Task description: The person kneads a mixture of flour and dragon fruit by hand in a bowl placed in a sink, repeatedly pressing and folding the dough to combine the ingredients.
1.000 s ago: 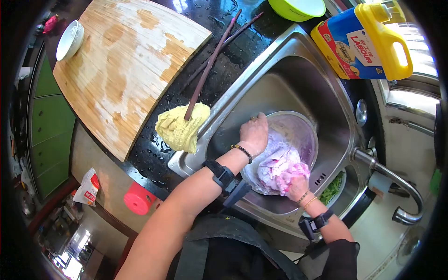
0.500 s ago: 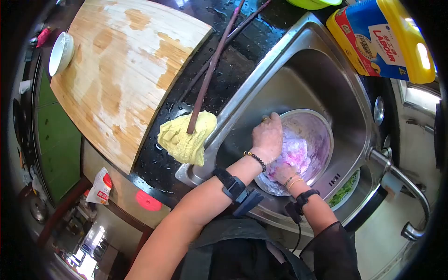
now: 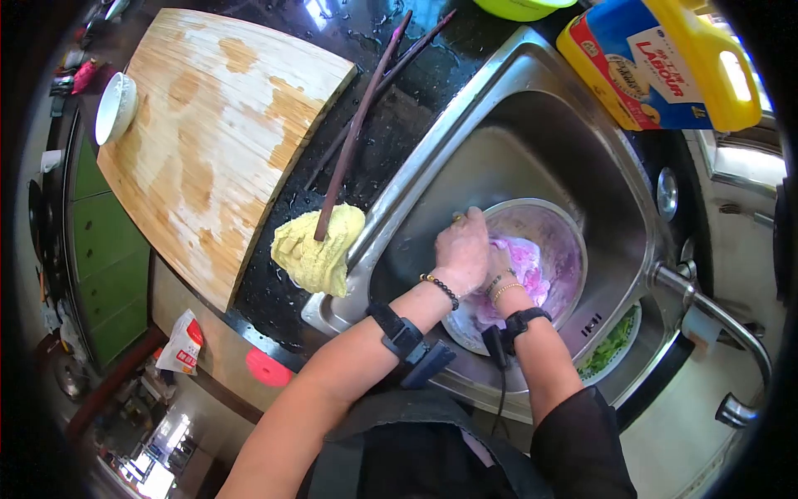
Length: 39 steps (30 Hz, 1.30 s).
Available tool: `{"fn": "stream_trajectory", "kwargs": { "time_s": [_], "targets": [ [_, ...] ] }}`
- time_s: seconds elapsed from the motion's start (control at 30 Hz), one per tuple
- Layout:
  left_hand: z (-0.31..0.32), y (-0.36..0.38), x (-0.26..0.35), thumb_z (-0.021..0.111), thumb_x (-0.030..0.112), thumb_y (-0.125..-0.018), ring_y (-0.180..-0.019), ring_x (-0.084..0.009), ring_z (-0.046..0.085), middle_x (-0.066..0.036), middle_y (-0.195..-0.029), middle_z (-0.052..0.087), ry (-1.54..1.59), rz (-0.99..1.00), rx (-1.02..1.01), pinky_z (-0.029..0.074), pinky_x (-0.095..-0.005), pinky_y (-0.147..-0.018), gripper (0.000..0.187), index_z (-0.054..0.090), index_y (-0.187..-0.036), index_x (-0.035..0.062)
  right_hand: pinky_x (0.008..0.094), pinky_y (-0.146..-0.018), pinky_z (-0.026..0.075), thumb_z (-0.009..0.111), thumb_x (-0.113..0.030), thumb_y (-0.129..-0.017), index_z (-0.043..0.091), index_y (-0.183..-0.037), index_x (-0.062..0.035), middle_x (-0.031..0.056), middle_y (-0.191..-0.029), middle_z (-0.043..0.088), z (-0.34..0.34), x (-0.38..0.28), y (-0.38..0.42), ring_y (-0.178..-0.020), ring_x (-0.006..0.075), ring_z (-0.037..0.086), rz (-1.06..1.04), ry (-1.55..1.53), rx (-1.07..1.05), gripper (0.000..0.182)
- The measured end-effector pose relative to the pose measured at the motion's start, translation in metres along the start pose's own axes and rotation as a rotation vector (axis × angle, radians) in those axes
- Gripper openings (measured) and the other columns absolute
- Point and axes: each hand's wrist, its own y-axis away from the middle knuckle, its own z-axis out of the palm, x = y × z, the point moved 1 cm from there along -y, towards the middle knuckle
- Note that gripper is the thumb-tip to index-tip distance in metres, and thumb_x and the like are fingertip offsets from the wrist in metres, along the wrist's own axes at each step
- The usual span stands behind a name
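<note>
A metal bowl (image 3: 573, 237) sits in the sink, its inner wall smeared purple and white. My left hand (image 3: 463, 249) is closed over the bowl's left rim, fingers bent around it. Inside the bowl lies a soft pink-and-white mass (image 3: 525, 264) that looks like dough. My right hand (image 3: 499, 283) is down in the bowl against this dough, beside my left hand; its fingers are mostly hidden. Both wrists carry beaded bracelets and dark straps.
Left of the sink (image 3: 490, 150), a yellow cloth (image 3: 320, 249) lies under the end of dark sticks (image 3: 357, 129). Beyond are a wooden board (image 3: 208, 141) and white bowl (image 3: 116, 108). A yellow jug (image 3: 657, 66), faucet (image 3: 715, 312) and chopped greens (image 3: 611, 349) are to the right.
My right hand has shifted up and left across the bowl, closer to my left hand. My left hand keeps its place at the rim. The whole view has shifted slightly.
</note>
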Motion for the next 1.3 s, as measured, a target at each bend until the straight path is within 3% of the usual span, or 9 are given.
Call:
{"fn": "stream_trajectory", "kwargs": {
  "time_s": [0.2,0.27,0.33,0.4,0.53,0.67,0.87,0.97,1.3],
  "targets": [
    [-0.006,0.003,0.0,0.051,0.007,-0.072,-0.078,-0.0332,0.06,-0.021,-0.083,0.058,-0.041,0.023,-0.072,0.049,-0.039,-0.068,0.02,0.045,-0.089,-0.002,0.0397,-0.072,0.044,0.055,-0.027,-0.069,0.062,-0.079,-0.0117,0.0151,-0.082,0.061,-0.022,0.011,0.0,-0.082,0.0306,0.058,-0.132,-0.067,0.151,0.019],
    [-0.006,0.003,0.001,0.049,0.007,-0.073,-0.078,-0.0324,0.06,-0.021,-0.084,0.058,-0.032,-0.004,-0.069,0.049,-0.0388,-0.068,0.018,0.045,-0.089,-0.0011,0.0408,-0.073,0.043,0.056,-0.03,-0.07,0.06,-0.08,-0.0114,0.0146,-0.083,0.06,-0.034,0.022,0.018,-0.083,0.0311,0.057,-0.169,-0.315,0.608,0.022],
    [-0.006,0.003,0.002,0.049,0.006,-0.073,-0.077,-0.0322,0.06,-0.021,-0.083,0.058,-0.032,0.001,-0.061,0.049,-0.0385,-0.068,0.018,0.045,-0.089,-0.0008,0.0396,-0.076,0.043,0.058,-0.046,-0.069,0.059,-0.087,-0.0094,0.0159,-0.09,0.059,-0.057,0.039,0.048,-0.086,0.033,0.055,-0.01,-0.241,0.661,0.04],
    [-0.006,0.003,0.002,0.049,0.006,-0.073,-0.077,-0.0319,0.06,-0.02,-0.083,0.058,-0.037,-0.006,-0.047,0.049,-0.0383,-0.068,0.017,0.046,-0.089,-0.0005,0.0379,-0.076,0.044,0.061,-0.055,-0.064,0.058,-0.089,-0.0042,0.0172,-0.089,0.059,-0.044,0.08,0.053,-0.086,0.0331,0.055,0.175,-0.282,0.273,0.057],
    [-0.004,0.003,0.0,0.05,0.005,-0.071,-0.078,-0.0321,0.06,-0.02,-0.083,0.058,-0.045,-0.008,-0.046,0.049,-0.0382,-0.067,0.02,0.044,-0.089,-0.0005,0.0349,-0.076,0.044,0.065,-0.052,-0.063,0.058,-0.093,-0.0005,0.0157,-0.091,0.06,-0.011,0.089,0.064,-0.086,0.0288,0.055,0.092,-0.727,0.211,0.06],
    [-0.008,0.005,0.003,0.053,0.005,-0.069,-0.077,-0.0322,0.06,-0.02,-0.083,0.057,-0.041,0.009,-0.065,0.049,-0.0381,-0.067,0.023,0.042,-0.089,-0.001,0.0325,-0.076,0.043,0.066,-0.029,-0.065,0.06,-0.091,-0.0027,0.0114,-0.09,0.061,-0.01,0.061,0.099,-0.085,0.0246,0.056,0.039,-0.529,0.409,0.037],
    [-0.003,0.004,0.0,0.052,0.006,-0.071,-0.075,-0.0317,0.06,-0.019,-0.08,0.057,-0.068,0.036,-0.032,0.05,-0.0379,-0.064,0.021,0.042,-0.089,-0.0004,0.0318,-0.072,0.046,0.069,-0.022,-0.061,0.057,-0.094,-0.0014,0.0141,-0.088,0.06,-0.047,0.034,0.14,-0.08,0.0261,0.058,0.191,-0.949,0.669,0.041],
    [-0.002,0.004,0.0,0.05,0.006,-0.072,-0.074,-0.0317,0.06,-0.019,-0.079,0.057,-0.048,0.036,-0.027,0.05,-0.038,-0.063,0.019,0.042,-0.088,0.0,0.0325,-0.066,0.046,0.071,-0.021,-0.062,0.055,-0.089,-0.0009,0.0114,-0.076,0.059,-0.037,0.057,0.145,-0.072,0.0226,0.058,0.041,-0.32,0.63,0.036],
    [0.002,0.0,-0.002,0.048,0.008,-0.075,-0.073,-0.0294,0.062,-0.017,-0.08,0.058,-0.012,0.014,-0.018,0.051,-0.0358,-0.061,0.014,0.046,-0.088,0.0014,0.0398,-0.066,0.046,0.061,-0.028,-0.062,0.06,-0.069,-0.0025,0.0201,-0.072,0.059,-0.005,0.038,0.074,-0.07,0.0338,0.058,0.139,-0.053,0.062,0.027]
  ]
}}
